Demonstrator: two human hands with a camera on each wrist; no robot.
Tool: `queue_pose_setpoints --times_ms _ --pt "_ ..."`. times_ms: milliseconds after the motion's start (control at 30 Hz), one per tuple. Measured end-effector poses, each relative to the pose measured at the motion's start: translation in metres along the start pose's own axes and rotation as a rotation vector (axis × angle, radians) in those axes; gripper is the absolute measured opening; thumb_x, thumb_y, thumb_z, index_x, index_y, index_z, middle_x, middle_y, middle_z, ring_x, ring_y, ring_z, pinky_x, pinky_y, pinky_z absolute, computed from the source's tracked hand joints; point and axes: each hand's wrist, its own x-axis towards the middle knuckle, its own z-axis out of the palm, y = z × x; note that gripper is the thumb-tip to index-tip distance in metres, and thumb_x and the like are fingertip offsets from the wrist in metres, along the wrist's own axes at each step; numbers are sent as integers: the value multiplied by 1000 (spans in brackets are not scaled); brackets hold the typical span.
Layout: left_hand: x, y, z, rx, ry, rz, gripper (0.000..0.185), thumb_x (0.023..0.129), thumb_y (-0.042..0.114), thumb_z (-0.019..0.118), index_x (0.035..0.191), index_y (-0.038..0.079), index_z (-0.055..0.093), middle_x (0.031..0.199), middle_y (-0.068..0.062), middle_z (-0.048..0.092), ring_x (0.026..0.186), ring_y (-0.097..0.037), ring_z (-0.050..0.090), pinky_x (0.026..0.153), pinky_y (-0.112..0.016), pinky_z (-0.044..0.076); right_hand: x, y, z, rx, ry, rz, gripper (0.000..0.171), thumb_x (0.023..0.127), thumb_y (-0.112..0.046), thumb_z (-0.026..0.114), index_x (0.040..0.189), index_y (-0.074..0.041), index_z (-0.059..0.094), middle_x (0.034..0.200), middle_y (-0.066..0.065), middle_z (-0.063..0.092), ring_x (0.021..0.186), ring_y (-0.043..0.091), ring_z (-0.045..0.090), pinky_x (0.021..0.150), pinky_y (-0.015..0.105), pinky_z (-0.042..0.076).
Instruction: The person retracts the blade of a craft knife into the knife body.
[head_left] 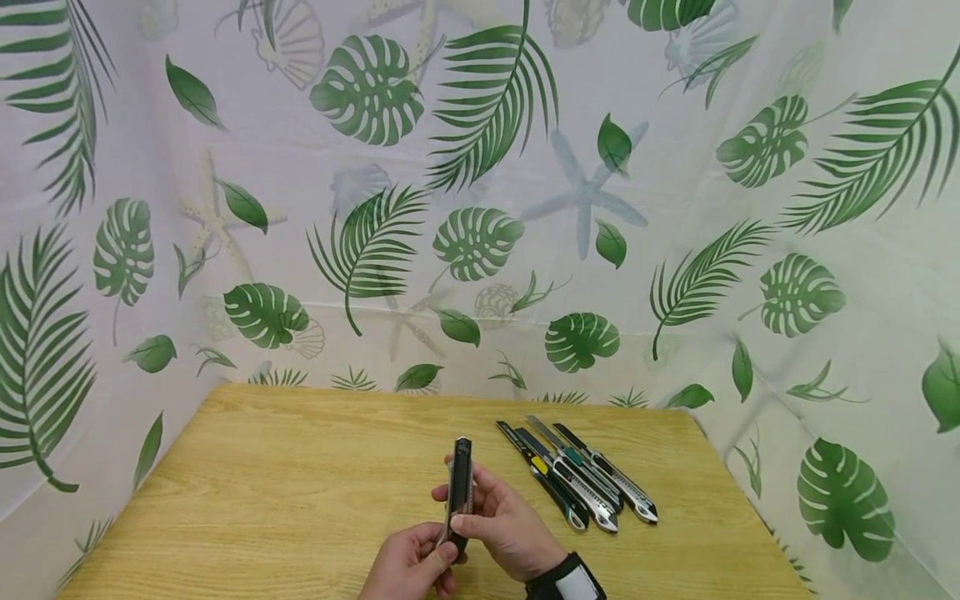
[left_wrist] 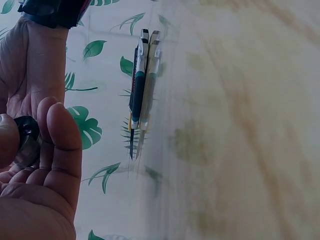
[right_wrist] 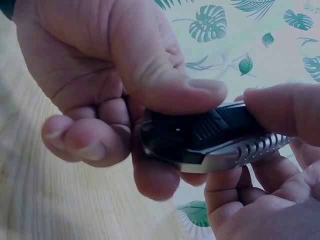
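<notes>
the utility knife (head_left: 460,492) stood nearly upright between both hands, its long axis running away from the person, tip end pointing toward the far edge of the table (head_left: 262,483). the left hand (head_left: 408,565) gripped the butt end from below, thumb pressed on top and fingers curled under it, as the right wrist view showed (right_wrist: 195,142). the right hand (head_left: 506,521) cradled the body from the side a little higher up, its fingers (head_left: 480,483) wrapped behind the handle and its thumb laid across the front just above the left thumb. both hands held the knife; neither was spread wide. the left was nearer the butt, the right nearer the middle and the slider.

the knife had a black casing with a ribbed black slider and a silver metal edge cut with slanted grooves (right_wrist: 260,147). no blade showed past the tip in the head view.

beyond the right fingers and off to their outer side lay a row of four other knives (head_left: 581,479), side by side and touching, flat on the wood, well apart from the hands.
</notes>
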Motion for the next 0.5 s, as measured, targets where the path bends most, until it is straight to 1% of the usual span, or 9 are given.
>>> queue_pose_setpoints --times_ms 100,200,267,333,433,500 --pt "0 0 0 10 6 -4 39 106 24 68 123 -11 68 101 -22 78 70 -11 69 63 -23 59 1 1 -1 -26 20 -6 78 100 -1 71 168 -13 33 136 3 69 122 16 64 102 31 53" --pt "1 -1 -2 23 21 -6 39 106 26 69 121 -10 69 100 -18 78 70 -12 70 63 -24 60 0 4 -2 -54 78 -2 71 102 -6 70 165 -6 37 134 4 71 119 15 67 99 29 55" --pt "2 -2 -5 39 35 -9 37 106 27 69 118 -9 69 98 -14 78 70 -13 70 64 -25 60 -1 6 -1 -64 127 10 61 106 -13 68 160 0 43 126 1 72 112 13 69 96 28 56" --pt "3 -4 -9 62 45 -9 36 106 28 69 116 -7 70 96 -11 78 71 -14 70 65 -26 60 -1 7 0 -75 191 26 52 108 -21 66 153 3 51 117 -2 74 105 11 71 93 28 58" --pt "4 -4 -14 112 54 -12 36 106 31 69 116 -4 71 94 -9 77 73 -15 70 66 -27 60 -1 8 2 -86 289 40 48 109 -29 66 141 5 61 106 -3 76 93 10 72 87 29 60" --pt "4 -1 -16 190 75 7 39 105 34 70 120 -2 71 95 -8 77 76 -14 70 67 -26 59 0 7 4 -97 346 41 48 108 -31 67 137 6 64 103 -2 77 90 10 73 83 28 61"
